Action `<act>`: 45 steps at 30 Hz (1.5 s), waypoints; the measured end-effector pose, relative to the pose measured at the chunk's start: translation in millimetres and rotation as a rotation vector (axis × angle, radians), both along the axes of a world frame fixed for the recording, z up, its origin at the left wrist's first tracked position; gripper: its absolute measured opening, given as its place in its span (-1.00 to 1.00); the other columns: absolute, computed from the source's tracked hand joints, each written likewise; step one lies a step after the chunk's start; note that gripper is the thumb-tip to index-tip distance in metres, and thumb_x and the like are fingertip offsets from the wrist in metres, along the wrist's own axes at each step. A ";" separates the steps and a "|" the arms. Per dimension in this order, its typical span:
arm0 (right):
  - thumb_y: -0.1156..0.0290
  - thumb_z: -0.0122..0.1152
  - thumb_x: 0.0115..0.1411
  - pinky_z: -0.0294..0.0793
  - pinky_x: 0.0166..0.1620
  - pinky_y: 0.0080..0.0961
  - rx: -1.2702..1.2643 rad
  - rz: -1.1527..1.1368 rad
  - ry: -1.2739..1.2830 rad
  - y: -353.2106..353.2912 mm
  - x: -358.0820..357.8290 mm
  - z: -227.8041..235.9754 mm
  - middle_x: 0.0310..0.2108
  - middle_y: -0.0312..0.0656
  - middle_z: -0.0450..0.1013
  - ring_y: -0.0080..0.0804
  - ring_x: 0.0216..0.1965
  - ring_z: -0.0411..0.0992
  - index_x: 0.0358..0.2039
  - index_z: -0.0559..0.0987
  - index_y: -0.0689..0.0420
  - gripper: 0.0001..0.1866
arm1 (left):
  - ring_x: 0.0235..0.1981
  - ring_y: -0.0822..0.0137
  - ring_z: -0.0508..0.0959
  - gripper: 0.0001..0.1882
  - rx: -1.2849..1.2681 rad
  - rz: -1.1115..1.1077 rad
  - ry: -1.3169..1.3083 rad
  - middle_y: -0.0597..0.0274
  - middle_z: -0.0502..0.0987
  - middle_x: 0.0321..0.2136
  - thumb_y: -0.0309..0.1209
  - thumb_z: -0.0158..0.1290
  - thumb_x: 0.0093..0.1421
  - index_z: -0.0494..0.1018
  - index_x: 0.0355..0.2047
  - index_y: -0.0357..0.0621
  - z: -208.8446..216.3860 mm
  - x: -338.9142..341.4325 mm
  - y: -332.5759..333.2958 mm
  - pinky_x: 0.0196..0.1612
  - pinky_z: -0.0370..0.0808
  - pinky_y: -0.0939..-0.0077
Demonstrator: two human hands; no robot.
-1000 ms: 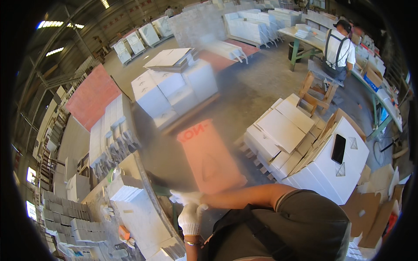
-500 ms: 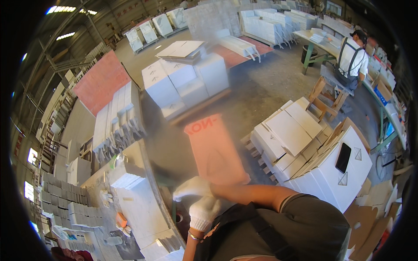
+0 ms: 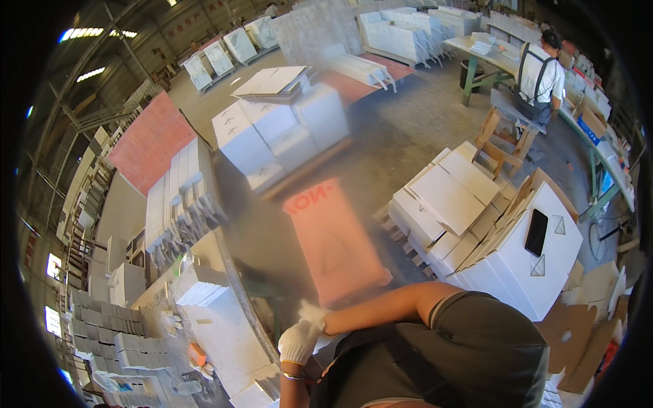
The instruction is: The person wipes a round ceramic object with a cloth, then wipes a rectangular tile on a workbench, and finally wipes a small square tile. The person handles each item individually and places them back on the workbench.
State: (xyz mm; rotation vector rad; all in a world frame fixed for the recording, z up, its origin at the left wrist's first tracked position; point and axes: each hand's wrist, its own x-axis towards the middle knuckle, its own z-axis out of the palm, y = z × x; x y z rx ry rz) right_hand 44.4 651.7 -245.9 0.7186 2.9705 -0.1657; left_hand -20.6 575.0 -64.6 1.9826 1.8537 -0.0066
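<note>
workshop floor (image 3: 422,122) beyond, left hand (image 3: 299,342) touches right hand (image 3: 313,313); how closed either is, i cannot tell.

Stacked slabs (image 3: 181,196) and a green-legged workbench (image 3: 502,62) mark a workshop.

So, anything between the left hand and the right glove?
Nothing visible. The left hand overlaps the right glove near the wrist, with no other object showing between them. What lies behind the left hand is hidden.
</note>
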 end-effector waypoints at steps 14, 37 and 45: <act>0.08 0.27 0.05 0.54 -0.19 -0.20 -0.548 0.262 0.456 0.4 20.0 60.1 -0.33 -0.17 0.62 -0.21 -0.22 0.61 -0.35 0.66 -0.08 -0.76 | -0.66 0.52 0.43 -0.63 -0.053 0.517 -1.122 0.31 0.50 -0.63 -0.12 0.18 0.35 0.56 -0.38 -0.22 24.5 -7.0 -8.1 -0.58 0.33 0.63; -0.22 0.26 0.06 0.50 -0.05 -0.14 -0.387 0.113 0.448 14.6 35.2 106.3 -0.50 -0.03 0.59 -0.01 -0.36 0.57 -0.55 0.64 0.10 -0.45 | -0.59 0.48 0.44 -0.73 0.180 0.164 -0.870 0.31 0.45 -0.66 -0.35 0.21 0.29 0.52 -0.50 -0.26 31.6 19.4 3.6 -0.49 0.40 0.50; -0.26 0.28 0.09 0.49 0.01 -0.21 -0.785 -0.205 0.476 12.9 74.3 193.1 -0.30 0.09 0.62 0.04 -0.18 0.59 -0.30 0.70 0.23 -0.32 | -0.14 0.27 0.49 -0.66 0.282 0.459 -0.894 0.07 0.51 -0.09 -0.30 0.06 0.39 0.42 0.06 -0.25 15.0 -57.7 -19.4 -0.04 0.49 0.37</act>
